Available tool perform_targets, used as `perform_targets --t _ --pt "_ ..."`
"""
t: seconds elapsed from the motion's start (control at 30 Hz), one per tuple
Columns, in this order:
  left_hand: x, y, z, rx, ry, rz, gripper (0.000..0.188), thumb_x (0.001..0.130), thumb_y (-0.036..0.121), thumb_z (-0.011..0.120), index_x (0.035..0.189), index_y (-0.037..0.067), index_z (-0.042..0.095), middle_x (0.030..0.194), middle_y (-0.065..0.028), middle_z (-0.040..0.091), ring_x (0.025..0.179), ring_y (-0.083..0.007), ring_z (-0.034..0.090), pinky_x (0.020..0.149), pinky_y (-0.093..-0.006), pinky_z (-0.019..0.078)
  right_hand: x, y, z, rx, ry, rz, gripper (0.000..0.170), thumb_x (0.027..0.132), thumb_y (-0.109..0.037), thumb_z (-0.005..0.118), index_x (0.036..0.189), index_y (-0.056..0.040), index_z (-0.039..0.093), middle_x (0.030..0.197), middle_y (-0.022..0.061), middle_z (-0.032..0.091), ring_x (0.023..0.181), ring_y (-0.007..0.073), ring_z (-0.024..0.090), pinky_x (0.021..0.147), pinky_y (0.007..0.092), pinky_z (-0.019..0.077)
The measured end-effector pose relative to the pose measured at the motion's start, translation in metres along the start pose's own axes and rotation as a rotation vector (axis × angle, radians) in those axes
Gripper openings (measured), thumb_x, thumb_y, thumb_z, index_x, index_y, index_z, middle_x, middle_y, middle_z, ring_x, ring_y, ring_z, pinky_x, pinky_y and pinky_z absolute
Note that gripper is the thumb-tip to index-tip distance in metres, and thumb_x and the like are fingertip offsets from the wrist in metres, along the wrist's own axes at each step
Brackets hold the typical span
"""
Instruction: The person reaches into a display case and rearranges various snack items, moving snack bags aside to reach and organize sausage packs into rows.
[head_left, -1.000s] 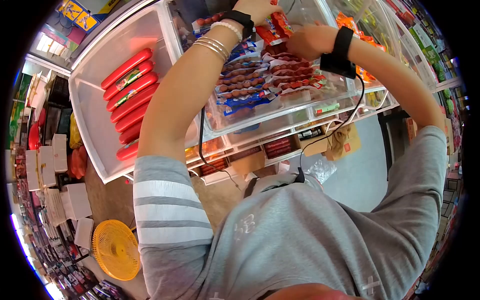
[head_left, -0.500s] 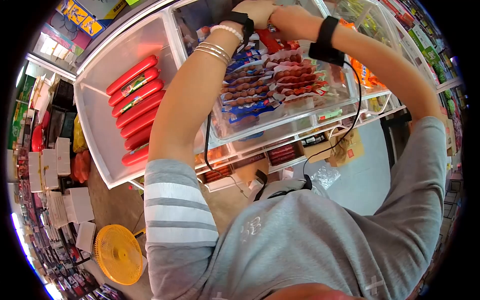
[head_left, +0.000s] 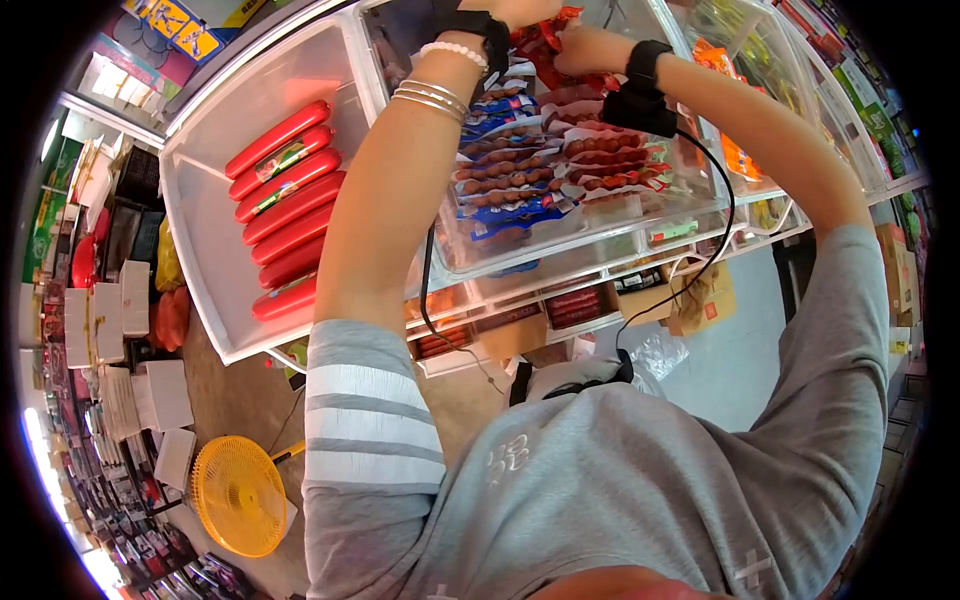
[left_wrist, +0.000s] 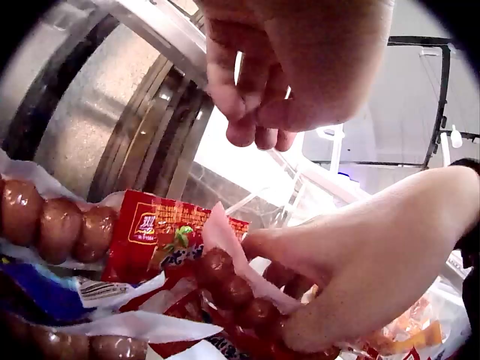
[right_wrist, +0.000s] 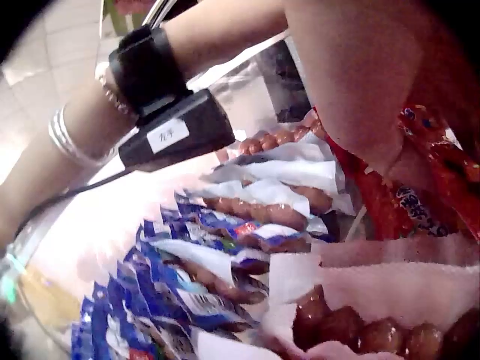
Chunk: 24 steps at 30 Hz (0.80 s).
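Observation:
My right hand [left_wrist: 382,255] grips a red pack of small round sausages [left_wrist: 232,289], thumb and fingers around its near end. In the head view this hand [head_left: 598,52] is low over the right-hand row of red packs [head_left: 605,150]. Above it, my left hand [left_wrist: 300,60] hangs with fingers loosely curled and nothing visible between them; in the head view that hand [head_left: 520,10] is partly cut off at the top edge. Blue packs of sausages [head_left: 505,190] lie in a row beside the red ones. All of them are in a clear plastic bin [head_left: 560,245].
To the left, a white bin [head_left: 200,215] holds several large red sausages [head_left: 290,200]. Orange packs [head_left: 735,155] fill the bin on the right. Black cables [head_left: 733,200] trail from both wrist cameras. A yellow fan [head_left: 238,495] and stacked boxes [head_left: 165,395] are on the floor.
My right hand moved left to meet the left hand, then came slightly down and back. My left hand stayed near the bin's far end. The view shifted slightly.

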<state>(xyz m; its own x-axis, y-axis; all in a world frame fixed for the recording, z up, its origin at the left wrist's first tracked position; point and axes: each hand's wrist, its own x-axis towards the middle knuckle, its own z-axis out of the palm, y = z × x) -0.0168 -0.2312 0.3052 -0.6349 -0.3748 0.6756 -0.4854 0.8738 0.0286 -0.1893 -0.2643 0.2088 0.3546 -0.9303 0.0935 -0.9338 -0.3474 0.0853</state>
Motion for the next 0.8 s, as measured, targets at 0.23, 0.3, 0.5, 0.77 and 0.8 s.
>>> perform_targets --t 0.23,0.3,0.5,0.77,0.8 --pt "-0.001 0.011 -0.019 -0.005 -0.578 -0.183 0.017 0.072 0.014 0.055 0.074 0.002 0.066 0.076 -0.0188 0.065 0.071 -0.0346 0.063 0.062 -0.0426 0.0489 -0.021 -0.011 -0.017 -0.002 0.046 -0.065 0.031 0.072 -0.024 0.063 0.079 0.0066 0.064 0.073 0.0238 0.062 0.069 0.0365 0.063 0.062 0.0401 0.0503" --pt "-0.006 0.012 -0.021 -0.262 -0.885 -0.399 0.018 0.076 0.017 0.057 0.073 0.001 0.066 0.07 -0.0172 0.064 0.066 -0.0305 0.063 0.059 -0.0386 0.049 -0.03 -0.013 -0.043 0.198 0.068 0.045 0.03 0.071 -0.022 0.064 0.076 0.0068 0.063 0.072 0.0234 0.062 0.072 0.0356 0.064 0.064 0.0405 0.0506" --pt "-0.014 0.03 0.016 0.019 -0.982 -0.287 0.026 0.081 0.026 0.057 0.09 0.004 0.067 0.074 -0.0086 0.066 0.065 -0.0146 0.065 0.061 -0.0268 0.0498 -0.087 -0.037 -0.14 0.409 0.03 0.109 0.021 0.076 -0.018 0.058 0.089 -0.0012 0.062 0.069 0.0191 0.062 0.064 0.0351 0.06 0.057 0.0415 0.046" --pt "-0.014 0.022 0.025 -0.025 -1.093 -0.021 0.049 0.072 0.023 0.056 0.12 0.011 0.058 0.092 -0.0084 0.066 0.075 -0.0175 0.062 0.067 -0.0269 0.0483 -0.066 0.0 -0.081 0.367 0.083 -0.47 0.037 0.078 -0.006 0.059 0.112 0.0049 0.052 0.092 0.0222 0.064 0.087 0.0327 0.064 0.075 0.0356 0.0499" --pt "-0.011 0.024 0.02 -0.061 -1.194 -0.037 0.054 0.071 0.021 0.056 0.123 0.01 0.056 0.093 -0.0092 0.066 0.078 -0.0164 0.062 0.067 -0.027 0.0482 -0.059 0.001 -0.078 0.341 -0.077 -0.406 0.047 0.08 0.0 0.056 0.124 0.0027 0.041 0.103 0.0218 0.062 0.093 0.0322 0.062 0.08 0.0345 0.0486"
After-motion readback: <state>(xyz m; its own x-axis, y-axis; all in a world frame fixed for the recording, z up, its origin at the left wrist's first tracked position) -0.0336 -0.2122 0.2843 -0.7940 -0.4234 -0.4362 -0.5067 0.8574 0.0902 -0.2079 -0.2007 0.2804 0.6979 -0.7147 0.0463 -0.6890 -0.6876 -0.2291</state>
